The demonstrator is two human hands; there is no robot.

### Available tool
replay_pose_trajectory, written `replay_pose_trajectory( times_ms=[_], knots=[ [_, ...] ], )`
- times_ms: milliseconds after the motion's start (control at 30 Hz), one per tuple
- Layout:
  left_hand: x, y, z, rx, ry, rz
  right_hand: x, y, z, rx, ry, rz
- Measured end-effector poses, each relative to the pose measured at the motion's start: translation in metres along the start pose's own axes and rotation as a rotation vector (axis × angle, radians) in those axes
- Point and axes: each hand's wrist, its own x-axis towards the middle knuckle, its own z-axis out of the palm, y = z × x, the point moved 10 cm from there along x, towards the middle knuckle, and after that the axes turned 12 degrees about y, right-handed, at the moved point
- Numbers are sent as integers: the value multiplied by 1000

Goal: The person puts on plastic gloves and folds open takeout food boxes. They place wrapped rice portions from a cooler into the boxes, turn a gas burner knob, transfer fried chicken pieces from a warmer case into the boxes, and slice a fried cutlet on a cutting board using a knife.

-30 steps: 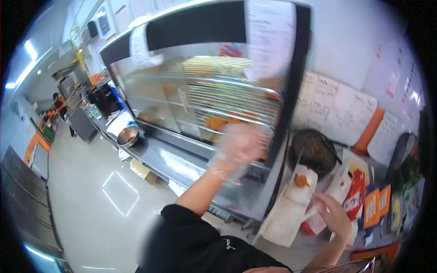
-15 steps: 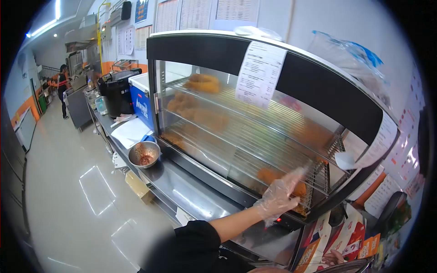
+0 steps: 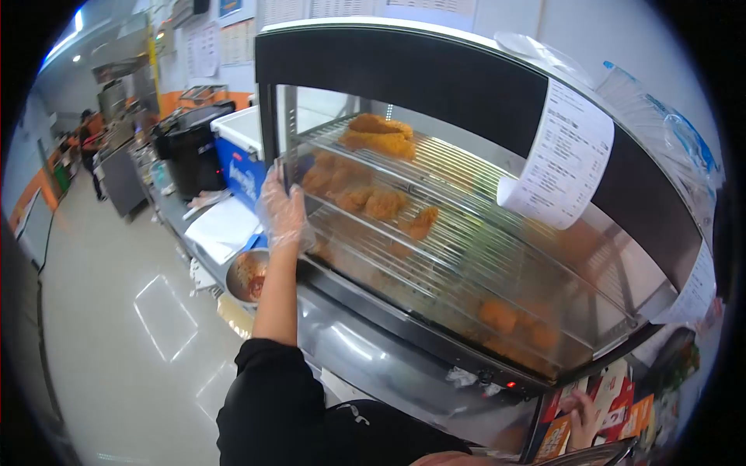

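Observation:
My left hand, in a clear plastic glove, is closed around the upright left edge of a glass-fronted food warmer, where the edge of its glass door seems to be. Behind the glass, fried chicken pieces lie on the wire shelves, several on each level. More fried pieces at the lower right look blurred through fogged glass. At the bottom right is my bare right hand, fingers loosely bent and apart, beside red and orange printed boxes. I make out nothing in it.
A metal bowl with reddish residue sits on the steel counter, partly behind my left arm. A blue and white cooler box and a black appliance stand further left. A printed receipt hangs on the warmer. Another person stands far back.
My left hand has moved from the warmer's lower right to its left edge. The left-hand chicken shows more clearly, while the right end is now behind fogged glass. My right hand has risen slightly.

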Motion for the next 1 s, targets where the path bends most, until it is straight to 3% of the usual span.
replay_pose_trajectory(
  times_ms=[67, 133, 233, 267, 333, 400, 433, 500, 533, 600, 633, 700, 733, 767, 800, 833, 867, 933, 967, 1000],
  knots=[
    [1, -15, 5, 20, -73, -162, 10, -35, 31, -24, 87, -19],
    [6, 8, -6, 5, -80, -131, 15, -65, 59, 90, 175, -62],
    [9, 43, -8, -415, -296, -98, 33, -94, 102, 115, 173, -115],
    [24, 42, -11, -431, -297, -96, 39, -102, 114, 110, 188, -116],
    [46, 63, -15, -498, -406, 99, 47, -125, 139, 161, 184, -130],
    [91, 69, -2, -461, -223, 229, 46, -137, 157, 192, 208, -90],
    [107, 80, 10, -603, -191, 266, 45, -140, 171, 267, 137, -128],
    [107, 125, 29, -344, -166, 775, 43, -158, 200, 354, -23, -197],
    [119, 136, 41, -356, -170, 772, 43, -166, 221, 401, -138, -224],
    [96, 115, 137, -140, -1107, 310, 49, -183, 272, 373, -384, -274],
    [89, 108, 169, -157, -1114, 326, 53, -187, 297, 276, -344, -169],
    [56, 83, 253, -101, -1217, 302, 67, -199, 328, -92, -153, -382],
    [62, 101, 223, -221, -1271, 313, 66, -196, 335, -223, -52, -446],
    [59, 97, 247, -357, -1124, 360, 68, -192, 339, -366, 53, -499],
    [79, 114, 204, -345, -901, 514, 66, -189, 338, -277, 207, -491],
    [72, 127, 163, -130, -716, 930, 66, -180, 335, -246, 349, -516],
    [88, 132, 133, -189, -732, 753, 68, -168, 333, -266, 419, -501],
    [95, 126, 68, -139, -422, 833, 73, -156, 329, 45, 476, -439],
    [96, 115, 60, 53, -765, 611, 69, -161, 331, 44, 521, -433],
    [99, 108, 29, -234, -506, 692, 64, -172, 337, -31, 541, -457]
  ],
)
